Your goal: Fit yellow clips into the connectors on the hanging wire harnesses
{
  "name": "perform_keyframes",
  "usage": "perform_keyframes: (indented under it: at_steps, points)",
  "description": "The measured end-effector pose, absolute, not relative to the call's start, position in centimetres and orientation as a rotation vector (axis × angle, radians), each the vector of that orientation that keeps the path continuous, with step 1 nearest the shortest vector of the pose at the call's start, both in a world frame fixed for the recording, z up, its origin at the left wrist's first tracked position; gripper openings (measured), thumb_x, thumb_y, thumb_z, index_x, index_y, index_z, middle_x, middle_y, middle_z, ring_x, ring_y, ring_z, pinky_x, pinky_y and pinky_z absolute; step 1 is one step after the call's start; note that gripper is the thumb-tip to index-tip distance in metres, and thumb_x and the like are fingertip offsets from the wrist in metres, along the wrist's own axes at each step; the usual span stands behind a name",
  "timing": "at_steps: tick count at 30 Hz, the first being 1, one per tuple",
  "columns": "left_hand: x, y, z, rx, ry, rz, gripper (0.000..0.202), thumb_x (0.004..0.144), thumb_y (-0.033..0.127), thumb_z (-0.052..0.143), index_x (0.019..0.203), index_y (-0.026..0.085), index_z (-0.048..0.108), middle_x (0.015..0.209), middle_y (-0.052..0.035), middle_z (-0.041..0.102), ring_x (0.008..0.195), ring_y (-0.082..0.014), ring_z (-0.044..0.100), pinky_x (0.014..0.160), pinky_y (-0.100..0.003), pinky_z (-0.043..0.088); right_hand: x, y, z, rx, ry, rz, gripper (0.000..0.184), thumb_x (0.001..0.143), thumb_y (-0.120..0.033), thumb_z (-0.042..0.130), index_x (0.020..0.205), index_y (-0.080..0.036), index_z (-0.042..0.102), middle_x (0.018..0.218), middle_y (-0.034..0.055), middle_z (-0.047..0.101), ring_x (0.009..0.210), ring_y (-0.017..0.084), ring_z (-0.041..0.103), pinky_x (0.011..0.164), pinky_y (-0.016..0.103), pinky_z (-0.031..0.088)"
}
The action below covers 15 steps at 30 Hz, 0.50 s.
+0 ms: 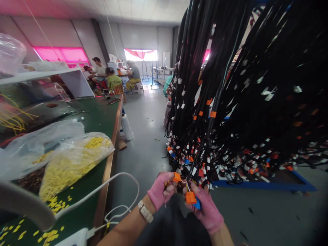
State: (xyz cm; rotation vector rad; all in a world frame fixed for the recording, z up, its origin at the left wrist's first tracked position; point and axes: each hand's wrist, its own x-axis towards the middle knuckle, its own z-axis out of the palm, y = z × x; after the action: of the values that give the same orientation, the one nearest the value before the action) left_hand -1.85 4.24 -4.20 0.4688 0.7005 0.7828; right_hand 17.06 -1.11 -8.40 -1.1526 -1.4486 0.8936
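Left hand and right hand, pink-gloved, sit close together: the left pinches 1 small orange connector, the right grips 1 larger orange connector beside a blue connector, below hanging black cables.

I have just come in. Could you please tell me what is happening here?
The person's gloved left hand has an orange connector at its fingertips; the right hand, also gloved, holds a second orange connector with a blue connector beside it. Black cables hang beyond the hands. On the green table to the left lies a clear bag of yellow pieces.
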Motion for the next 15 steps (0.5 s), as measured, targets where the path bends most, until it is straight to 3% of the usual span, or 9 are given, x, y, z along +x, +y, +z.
perform_keyframes:
  at_steps: [2,4,7,10,13,15]
  points:
    - [-2.0,4.4,-4.4,0.435,0.708,0.793,0.031,0.068,0.041,0.064,0.067,0.014,0.049,0.040,0.0094,0.033,0.029,-0.0007,0.018,0.030,-0.015,0.008,16.6,-1.1,-7.7,-1.059,-1.256,1.240,0.044,0.061,-0.033,0.076,0.102,-0.021,0.066,0.089,0.0078,0.068,0.086,0.024,0.062,0.074,0.036,0.051]
    - [-2.1,4.6,-4.4,0.461,0.730,0.808,0.031,0.069,0.041,0.063,0.067,0.014,0.049,0.040,0.0093,0.034,0.029,-0.0007,0.018,0.030,-0.015,0.009,15.8,-1.1,-7.1,-0.967,-1.059,1.522,0.032,0.070,-0.042,0.067,0.093,-0.020,0.065,0.076,0.0043,0.064,0.066,0.017,0.059,0.057,0.028,0.050]
    - [-2.2,4.7,-4.0,0.613,0.782,0.823,0.030,0.069,0.039,0.064,0.067,0.013,0.050,0.042,0.0082,0.036,0.031,-0.0007,0.022,0.031,-0.015,0.010,14.4,-0.8,-6.3,-0.774,-0.704,1.830,0.028,0.081,-0.045,0.054,0.073,-0.019,0.060,0.054,-0.0037,0.049,0.044,0.008,0.044,0.039,0.017,0.037]
    - [-2.0,4.6,-3.7,0.601,0.829,0.801,0.026,0.069,0.034,0.066,0.071,0.012,0.053,0.046,0.0071,0.038,0.033,-0.0007,0.024,0.031,-0.014,0.010,13.8,-0.6,-5.6,-0.541,-0.253,2.024,0.017,0.075,-0.036,0.065,0.076,-0.020,0.061,0.059,-0.0046,0.056,0.047,0.006,0.049,0.042,0.014,0.039]
    - [-1.8,4.8,-4.2,0.412,0.865,0.797,0.019,0.067,0.024,0.066,0.071,0.011,0.052,0.053,0.0044,0.043,0.036,-0.0005,0.030,0.033,-0.012,0.011,14.0,-0.3,-5.3,-0.544,-0.159,1.958,0.018,0.075,-0.030,0.065,0.092,-0.024,0.063,0.071,-0.0042,0.064,0.050,0.005,0.054,0.045,0.014,0.045]
    - [-1.7,5.1,-4.7,0.337,0.883,0.822,0.019,0.066,0.020,0.065,0.070,0.012,0.049,0.057,0.0031,0.045,0.039,-0.0008,0.034,0.034,-0.011,0.013,14.3,0.1,-5.6,-0.610,-0.193,1.884,0.017,0.076,-0.029,0.064,0.093,-0.025,0.063,0.070,-0.0035,0.066,0.053,0.007,0.057,0.046,0.016,0.047]
